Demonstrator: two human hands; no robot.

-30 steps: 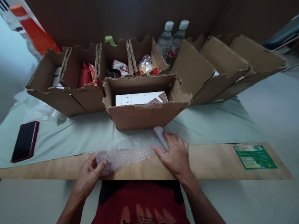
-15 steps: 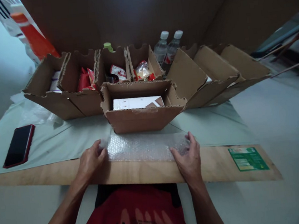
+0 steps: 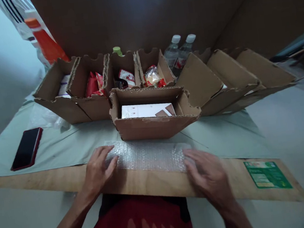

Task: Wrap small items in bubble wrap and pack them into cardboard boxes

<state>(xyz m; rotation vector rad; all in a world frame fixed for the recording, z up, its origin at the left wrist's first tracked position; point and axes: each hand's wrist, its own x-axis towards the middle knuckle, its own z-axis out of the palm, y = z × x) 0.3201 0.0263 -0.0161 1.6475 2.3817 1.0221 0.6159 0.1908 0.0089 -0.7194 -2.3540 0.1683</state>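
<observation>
A flat strip of clear bubble wrap (image 3: 148, 156) lies along the front of the table, partly on the cloth and partly on bare wood. At its left end is my left hand (image 3: 99, 171), thumb and fingers apart, fingertips touching the wrap's edge. My right hand (image 3: 210, 175) is at the other end, smeared by motion. Its fingertips and thumb meet the wrap's right edge, but I cannot tell whether they pinch it. Just behind the wrap stands an open cardboard bin (image 3: 156, 126) with a white box (image 3: 143, 110) inside.
Behind stands a row of cardboard bins (image 3: 69, 110) with red packets (image 3: 92, 85) and other packages. Two clear bottles (image 3: 172, 51) and an orange bottle (image 3: 48, 45) rise behind them. A phone (image 3: 25, 148) lies left; a green label (image 3: 267, 174) is on the wood at right.
My right hand has moved toward me and turned, its fingers now over the wrap's right edge. My left fingers have straightened and spread. The view has shifted slightly.
</observation>
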